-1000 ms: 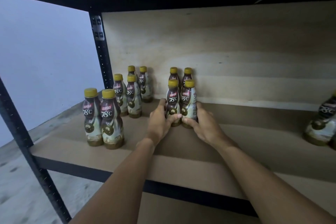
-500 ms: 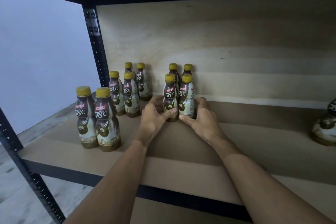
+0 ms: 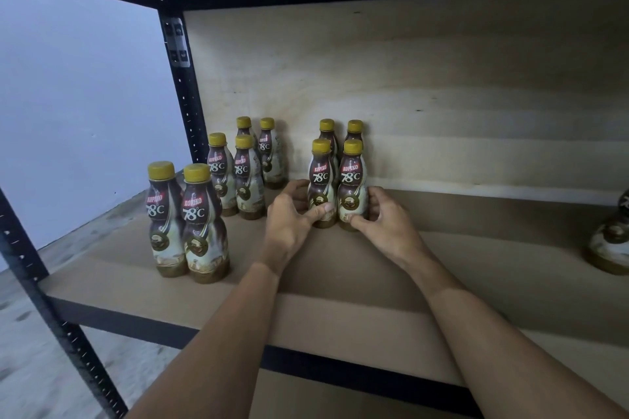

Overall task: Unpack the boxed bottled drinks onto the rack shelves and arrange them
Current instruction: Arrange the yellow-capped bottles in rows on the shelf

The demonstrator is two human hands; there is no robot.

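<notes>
**Both hands on front pair of bottles, mid-shelf**

Head view:
- Shelf board [image 3: 340,269] runs across the middle of the frame, black rack post [image 3: 183,92] at upper left, plywood back panel [image 3: 408,85] behind, another shelf overhead.
- Left hand [image 3: 289,218] grasps the left front bottle [image 3: 321,184] low on its body: thumb across the front of the label, fingers [image 3: 299,189] curled round its left side.
- Right hand [image 3: 388,221] grasps the right front bottle [image 3: 352,185] the same way: thumb on the lower front, fingers [image 3: 376,197] wrapped round its right side.
- The two held bottles stand upright on the shelf, touching each other, centre frame. Two more bottles [image 3: 340,133] stand just behind them, against the back panel.
- Left of centre: a cluster of four bottles [image 3: 243,173], two by two, upright, near the post.
- Lower left: a pair of bottles [image 3: 185,221], upright, touching, close to the front edge of the shelf, apart from the cluster.
- Far right edge: one more bottle [image 3: 611,238], partly cut off by the frame, blurred.
- All bottles have yellow caps and brown/cream labels reading "Kopiko 78°C".
- Both forearms come in from the bottom of the frame over the shelf's front edge.
</notes>
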